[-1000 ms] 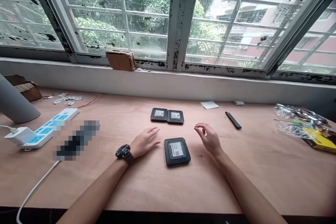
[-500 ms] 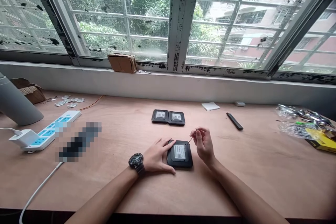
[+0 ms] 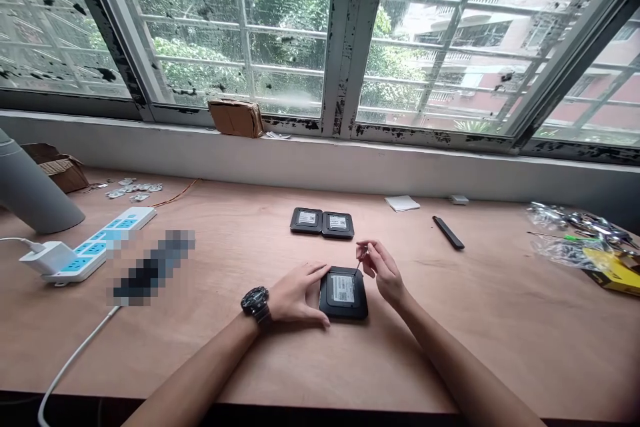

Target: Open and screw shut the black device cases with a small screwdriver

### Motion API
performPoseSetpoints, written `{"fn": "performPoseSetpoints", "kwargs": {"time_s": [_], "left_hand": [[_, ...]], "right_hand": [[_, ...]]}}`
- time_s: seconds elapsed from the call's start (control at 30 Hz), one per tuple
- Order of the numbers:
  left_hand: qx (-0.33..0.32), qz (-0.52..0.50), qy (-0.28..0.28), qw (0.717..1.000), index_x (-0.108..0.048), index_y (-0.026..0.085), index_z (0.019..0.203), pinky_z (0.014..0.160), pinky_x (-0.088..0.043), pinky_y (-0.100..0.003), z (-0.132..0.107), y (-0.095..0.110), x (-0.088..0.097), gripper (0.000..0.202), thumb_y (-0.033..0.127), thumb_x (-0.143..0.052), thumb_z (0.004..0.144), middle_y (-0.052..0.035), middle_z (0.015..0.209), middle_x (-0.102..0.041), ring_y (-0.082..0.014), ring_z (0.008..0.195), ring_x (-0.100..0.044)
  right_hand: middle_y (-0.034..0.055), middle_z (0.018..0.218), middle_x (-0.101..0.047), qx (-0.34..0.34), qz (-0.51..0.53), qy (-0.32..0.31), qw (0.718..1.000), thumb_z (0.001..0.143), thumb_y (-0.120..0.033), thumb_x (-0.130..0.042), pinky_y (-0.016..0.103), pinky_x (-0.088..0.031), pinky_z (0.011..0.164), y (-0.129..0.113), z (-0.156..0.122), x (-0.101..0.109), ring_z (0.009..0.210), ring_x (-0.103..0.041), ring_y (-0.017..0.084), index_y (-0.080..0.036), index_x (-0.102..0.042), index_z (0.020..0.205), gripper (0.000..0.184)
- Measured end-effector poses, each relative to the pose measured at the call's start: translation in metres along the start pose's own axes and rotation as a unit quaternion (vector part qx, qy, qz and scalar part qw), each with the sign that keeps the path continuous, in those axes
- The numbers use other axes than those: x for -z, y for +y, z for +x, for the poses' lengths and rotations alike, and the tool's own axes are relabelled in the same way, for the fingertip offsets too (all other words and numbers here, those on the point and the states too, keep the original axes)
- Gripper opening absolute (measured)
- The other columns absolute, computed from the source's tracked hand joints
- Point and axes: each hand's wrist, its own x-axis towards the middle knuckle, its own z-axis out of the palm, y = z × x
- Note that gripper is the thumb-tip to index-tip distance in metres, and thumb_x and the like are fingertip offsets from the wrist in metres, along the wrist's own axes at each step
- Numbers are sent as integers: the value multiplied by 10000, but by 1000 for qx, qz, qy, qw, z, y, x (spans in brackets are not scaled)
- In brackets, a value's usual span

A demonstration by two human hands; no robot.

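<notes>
A small black square device (image 3: 344, 292) with a white label lies on the wooden table (image 3: 500, 320) in front of me. My left hand (image 3: 296, 295), a black watch on its wrist, grips the device's left side with thumb and fingers. My right hand (image 3: 383, 269) hovers at the device's upper right corner, fingers pinched on a thin pin (image 3: 359, 265) whose tip points at that corner. Two more black devices (image 3: 323, 222) lie side by side farther back.
A white and blue power strip (image 3: 95, 245) with a plugged white charger (image 3: 43, 257) and cable sits at left. A black stick (image 3: 448, 232), a white pad (image 3: 402, 203) and a pile of plastic bags with a yellow box (image 3: 590, 240) lie at right. A cardboard box (image 3: 235, 117) rests on the window sill.
My left hand moved from the table onto the device's left side and took hold of it. My right hand closed on the thin pin and brought it to the device's upper right corner.
</notes>
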Motion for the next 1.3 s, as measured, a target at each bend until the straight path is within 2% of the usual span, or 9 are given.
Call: {"fn": "performPoseSetpoints", "kwargs": {"time_s": [0.1,0.23,0.3,0.43,0.57,0.83,1.03,1.2,1.3], "left_hand": [[1,-25,10,1000,-379,254,1549,1173,-348,-519,-1,-1,4,1120,702,-842,633,-149,1547,-443,-376,1409,-430],[0,-29,18,999,-394,261,1539,1154,-370,-517,0,2,3,1142,690,-870,594,-143,1518,-476,-377,1381,-456],[-1,-24,26,999,-392,246,1538,1142,-382,-511,0,5,1,1145,691,-868,597,-147,1501,-492,-375,1363,-473],[-5,-18,18,1000,-347,215,1558,1160,-362,-501,1,4,1,1187,728,-839,608,-164,1525,-470,-374,1382,-460],[28,19,5,999,-359,170,1552,1196,-307,-498,-3,-11,9,1220,799,-787,599,-200,1569,-398,-385,1448,-376],[53,78,-10,995,-525,205,1459,1175,-322,-510,-14,-31,22,1082,867,-705,622,-178,1566,-412,-387,1447,-372],[66,72,-13,995,-547,204,1444,1165,-332,-531,-13,-26,22,1094,878,-707,597,-183,1558,-423,-409,1436,-384],[75,81,-30,993,-536,194,1455,1178,-318,-523,-13,-26,25,1105,886,-690,608,-190,1579,-388,-400,1457,-355],[79,77,-35,993,-512,199,1474,1187,-303,-521,-13,-27,24,1119,885,-690,609,-187,1598,-355,-394,1472,-332]], "right_hand": [[6,801,-599,-7,28,-34,999,1042,-493,-405,270,-315,476,-1,2,2,506,-343,108,-244,-561,1203,335],[18,876,-642,-3,-10,-52,999,977,-481,-581,259,-364,480,1,3,7,504,-404,85,-229,-601,991,253],[31,907,-641,-4,-32,-49,998,993,-484,-550,259,-371,473,1,4,8,499,-422,77,-217,-636,989,281],[26,868,-622,30,-30,14,999,1030,-478,-474,248,-330,439,-3,6,2,498,-414,81,-225,-641,1046,303],[34,874,-611,64,-8,73,995,1031,-468,-477,244,-356,471,-8,7,-19,626,-483,130,-242,-615,1020,265],[23,843,-581,39,-9,17,999,1029,-496,-460,258,-370,499,4,16,-54,630,-465,141,-243,-588,1004,284],[9,794,-529,18,-49,-14,999,1023,-515,-448,273,-387,519,3,17,-55,580,-411,131,-230,-626,1025,336],[-9,763,-562,-24,13,-51,998,1034,-552,-363,273,-360,491,-1,19,-52,512,-353,127,-259,-534,1287,423],[3,798,-608,-8,11,-74,997,994,-560,-489,267,-380,520,-2,18,-49,550,-402,123,-250,-607,1114,352]]}}
